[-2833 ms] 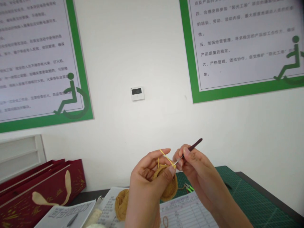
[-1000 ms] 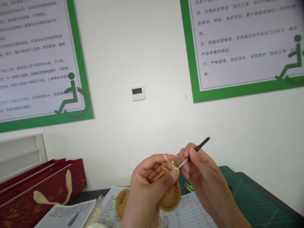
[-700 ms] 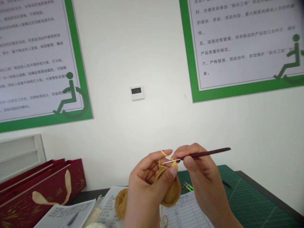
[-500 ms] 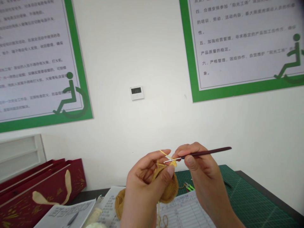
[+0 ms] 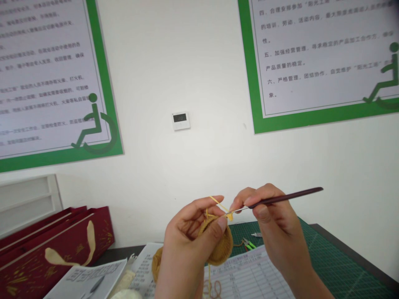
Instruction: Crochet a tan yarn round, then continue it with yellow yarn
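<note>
My left hand (image 5: 190,241) is closed on a round brown crochet piece (image 5: 222,247), its thumb pressed on the near edge. Yellow yarn (image 5: 218,202) runs over the raised left index finger down to a small yellow stitched bit (image 5: 230,216) at the top of the piece. Between thumb and fingers, my right hand (image 5: 274,220) grips a crochet hook (image 5: 286,197) with a dark red handle. Its thin metal shaft points left, and the tip is at the yellow stitches. Behind the left wrist sits a brown yarn ball (image 5: 156,263), partly hidden.
A green cutting mat (image 5: 330,257) and printed sheets (image 5: 249,270) lie on the table. Green-handled snips (image 5: 248,244) rest behind the hands. Dark red gift bags (image 5: 62,249) stand at left, near a paper with a pen (image 5: 97,284). A wall thermostat (image 5: 181,121) hangs between two green-framed posters.
My right hand has drawn the hook to the right and slightly up, so less of its metal tip shows past the stitches. My left hand stays nearly in place.
</note>
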The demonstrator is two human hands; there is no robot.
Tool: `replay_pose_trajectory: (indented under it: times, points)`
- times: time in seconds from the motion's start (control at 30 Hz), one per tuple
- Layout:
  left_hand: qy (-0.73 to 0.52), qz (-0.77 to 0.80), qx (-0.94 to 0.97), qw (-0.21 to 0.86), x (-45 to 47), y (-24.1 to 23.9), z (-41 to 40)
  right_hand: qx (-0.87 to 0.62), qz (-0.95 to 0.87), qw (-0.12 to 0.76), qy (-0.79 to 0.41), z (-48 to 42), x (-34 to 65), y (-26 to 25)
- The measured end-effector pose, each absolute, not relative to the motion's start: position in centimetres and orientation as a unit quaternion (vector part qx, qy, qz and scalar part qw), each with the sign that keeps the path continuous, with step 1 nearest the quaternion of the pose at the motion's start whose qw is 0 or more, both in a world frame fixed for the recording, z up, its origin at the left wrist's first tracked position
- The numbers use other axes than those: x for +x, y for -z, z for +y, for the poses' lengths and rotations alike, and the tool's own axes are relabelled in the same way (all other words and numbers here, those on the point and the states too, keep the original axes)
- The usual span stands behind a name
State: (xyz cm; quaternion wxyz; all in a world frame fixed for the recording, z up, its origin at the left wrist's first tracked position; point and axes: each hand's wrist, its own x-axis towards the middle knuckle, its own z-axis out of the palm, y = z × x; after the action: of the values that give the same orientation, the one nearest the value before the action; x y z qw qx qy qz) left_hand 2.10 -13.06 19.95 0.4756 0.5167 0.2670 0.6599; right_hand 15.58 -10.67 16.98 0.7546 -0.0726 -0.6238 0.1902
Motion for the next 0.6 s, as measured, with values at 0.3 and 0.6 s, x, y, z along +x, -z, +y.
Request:
replay_pose_trajectory:
  times: [0.3, 0.6]
  points:
    - [-0.663, 0.269, 0.506, 0.482, 2.1, -20.0, -13.0, -0.097, -0.69, 0.715, -0.066, -11.0, 16.7, -17.2]
    - [-0.66, 0.272, 0.503, 0.487, 2.1, -19.8, -12.8, -0.131, -0.742, 0.643, 0.137, -11.9, 16.9, -17.9]
